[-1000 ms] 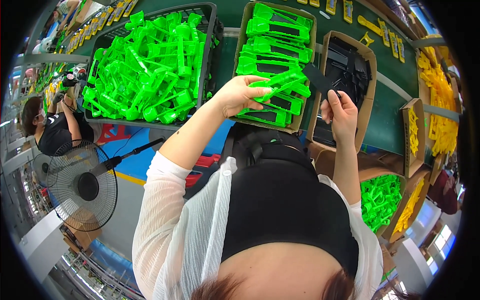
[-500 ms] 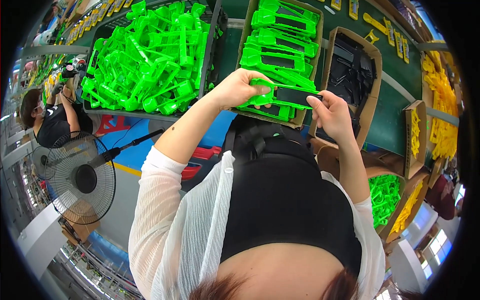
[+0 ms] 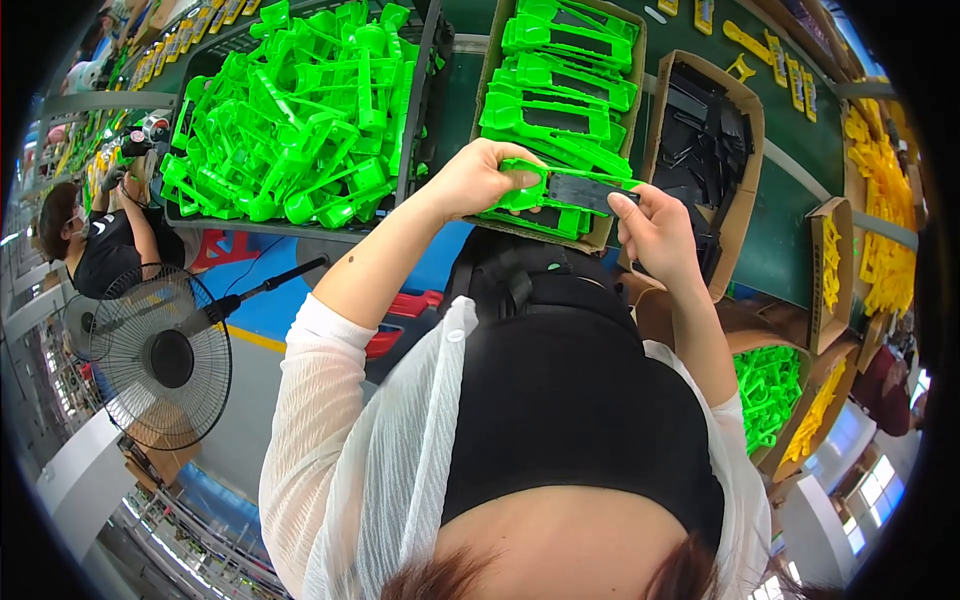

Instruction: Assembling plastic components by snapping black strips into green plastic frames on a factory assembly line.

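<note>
Above the near end of an open brown cardboard box (image 3: 639,100), a bright green plastic frame (image 3: 526,198) is gripped by the left hand (image 3: 472,180), and a flat black rectangular strip (image 3: 580,192), laid along the frame, is pinched by the right hand (image 3: 660,230).

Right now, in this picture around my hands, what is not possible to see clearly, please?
All in the head view:
- Underside of the green frame: faces away from the camera; the left hand also covers part of its top.
- Right end of the black strip: partly covered by the right hand.
- Floor of the crate: buried under green parts.
- Far end of the carton: cut off by the top edge.
</note>
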`<state>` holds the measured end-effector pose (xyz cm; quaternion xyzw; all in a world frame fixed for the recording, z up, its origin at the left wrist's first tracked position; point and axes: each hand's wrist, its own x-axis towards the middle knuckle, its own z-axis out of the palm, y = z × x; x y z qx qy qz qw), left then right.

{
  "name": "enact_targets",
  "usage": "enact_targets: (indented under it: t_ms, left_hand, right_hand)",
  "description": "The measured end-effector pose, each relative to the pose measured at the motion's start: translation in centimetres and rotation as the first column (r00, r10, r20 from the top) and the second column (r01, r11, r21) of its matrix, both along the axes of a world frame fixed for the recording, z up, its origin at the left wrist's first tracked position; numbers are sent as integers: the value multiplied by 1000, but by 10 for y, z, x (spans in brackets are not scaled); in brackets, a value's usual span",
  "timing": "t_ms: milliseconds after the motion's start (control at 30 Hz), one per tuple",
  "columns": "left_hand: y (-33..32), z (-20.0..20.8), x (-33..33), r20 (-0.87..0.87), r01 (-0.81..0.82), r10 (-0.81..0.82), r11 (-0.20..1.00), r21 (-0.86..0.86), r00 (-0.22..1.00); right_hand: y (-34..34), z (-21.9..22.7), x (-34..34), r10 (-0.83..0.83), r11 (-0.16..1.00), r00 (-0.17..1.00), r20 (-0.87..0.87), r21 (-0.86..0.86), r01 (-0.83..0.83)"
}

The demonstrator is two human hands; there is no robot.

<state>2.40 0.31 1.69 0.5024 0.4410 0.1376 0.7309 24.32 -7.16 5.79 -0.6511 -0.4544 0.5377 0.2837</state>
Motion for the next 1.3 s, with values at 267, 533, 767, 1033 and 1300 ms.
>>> enact_targets:
  t_ms: [267,533,767,1033,1300]
  left_hand:
    - [-1,-4,-1,86,-40,45,997,-59,995]
    - [-6,-1,2,-39,-86,86,996,2,996]
    - [-5,-7,-1,37,-63,66,995,-78,997]
    - [-5,-13,-3,42,-75,78,995,-69,996]
    - [-6,-33,-2,-8,-26,27,997,72,1000]
  right_hand:
    - [7,-7,-7,37,997,986,161,-67,-27]
    - [8,-7,-10,44,999,975,216,-39,-37]
    - [9,-19,-11,54,996,976,211,-78,-38]
    - [10,-34,-3,57,950,458,887,93,-299]
    - [5,-38,7,-77,994,992,96,-66,84]
